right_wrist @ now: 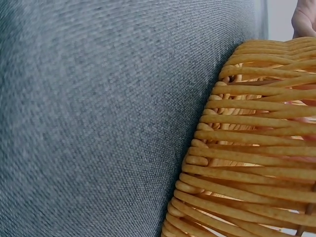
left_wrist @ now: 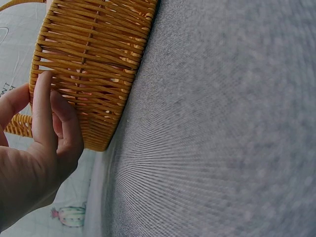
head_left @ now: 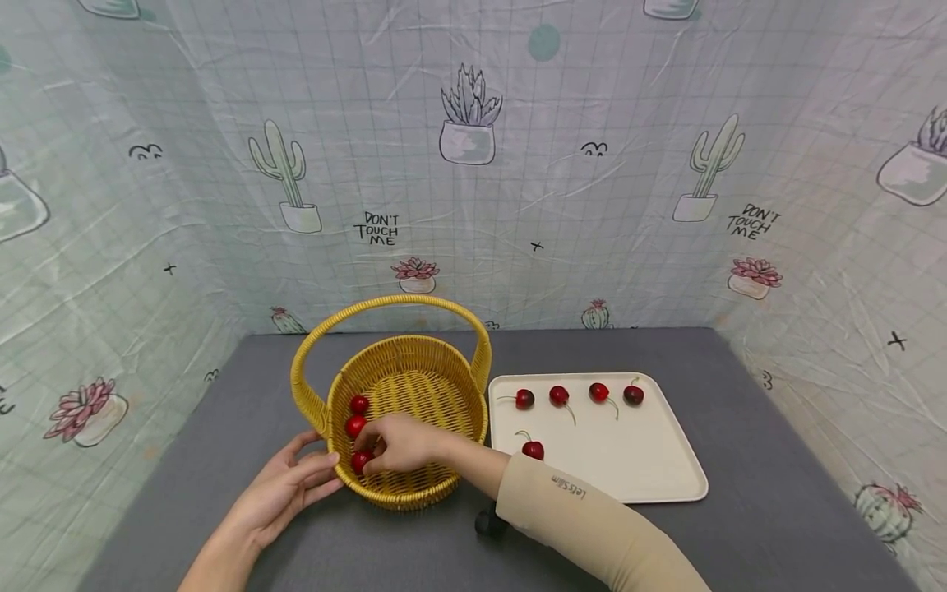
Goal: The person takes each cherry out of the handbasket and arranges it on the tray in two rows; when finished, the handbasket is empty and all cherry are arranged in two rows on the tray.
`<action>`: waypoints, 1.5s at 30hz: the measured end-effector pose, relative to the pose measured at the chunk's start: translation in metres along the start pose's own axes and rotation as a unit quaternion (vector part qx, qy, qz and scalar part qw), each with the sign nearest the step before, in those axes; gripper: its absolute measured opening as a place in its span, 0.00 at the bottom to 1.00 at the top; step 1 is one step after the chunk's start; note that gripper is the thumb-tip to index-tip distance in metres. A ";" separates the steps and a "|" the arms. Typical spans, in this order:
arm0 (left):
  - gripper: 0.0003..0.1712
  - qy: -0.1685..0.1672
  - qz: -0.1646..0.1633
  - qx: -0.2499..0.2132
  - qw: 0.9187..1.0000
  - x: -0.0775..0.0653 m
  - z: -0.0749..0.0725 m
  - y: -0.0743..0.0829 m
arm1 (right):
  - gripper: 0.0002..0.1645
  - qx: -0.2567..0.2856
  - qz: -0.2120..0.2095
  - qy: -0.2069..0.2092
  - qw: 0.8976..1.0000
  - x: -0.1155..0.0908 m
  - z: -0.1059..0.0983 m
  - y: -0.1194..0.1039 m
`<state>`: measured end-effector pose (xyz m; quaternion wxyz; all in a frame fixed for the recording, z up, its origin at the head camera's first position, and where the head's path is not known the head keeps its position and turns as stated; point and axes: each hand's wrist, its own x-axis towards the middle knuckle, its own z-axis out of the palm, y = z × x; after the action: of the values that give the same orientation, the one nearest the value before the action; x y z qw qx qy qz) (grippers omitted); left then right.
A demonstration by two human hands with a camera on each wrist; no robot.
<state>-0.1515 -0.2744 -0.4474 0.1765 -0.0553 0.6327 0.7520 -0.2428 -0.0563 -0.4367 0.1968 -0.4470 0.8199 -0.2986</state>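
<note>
A yellow woven basket (head_left: 414, 498) with a tall arched handle stands on the grey table. My left hand (head_left: 284, 493) grips its left rim, thumb on the edge; in the left wrist view other fingers (left_wrist: 45, 106) lie against the outer wall. Reaching over the near rim, my right hand (head_left: 403, 442) is inside the basket and pinches a red cherry (head_left: 361, 460) low by the left wall. Two more cherries, one red cherry (head_left: 355, 426) and another cherry (head_left: 359, 404), lie behind it along that wall. In the right wrist view, woven strands (right_wrist: 256, 148) hide most of that hand.
A cream tray (head_left: 621, 485) lies right of the basket, close to it. It carries several stemmed cherries: a back row with a dark cherry (head_left: 633, 395) at its right end, and one cherry (head_left: 533, 450) near the right sleeve. A patterned curtain (head_left: 533, 271) surrounds the table.
</note>
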 end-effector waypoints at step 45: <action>0.46 0.018 -0.007 -0.002 1.000 0.001 0.001 -0.002 | 0.14 0.065 -0.047 0.039 0.996 -0.067 -0.030 -0.006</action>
<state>-0.1518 -0.2729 -0.4498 0.1696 -0.0736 0.6337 0.7512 -0.2215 0.0078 -0.4062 0.1789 -0.4594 0.7838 -0.3775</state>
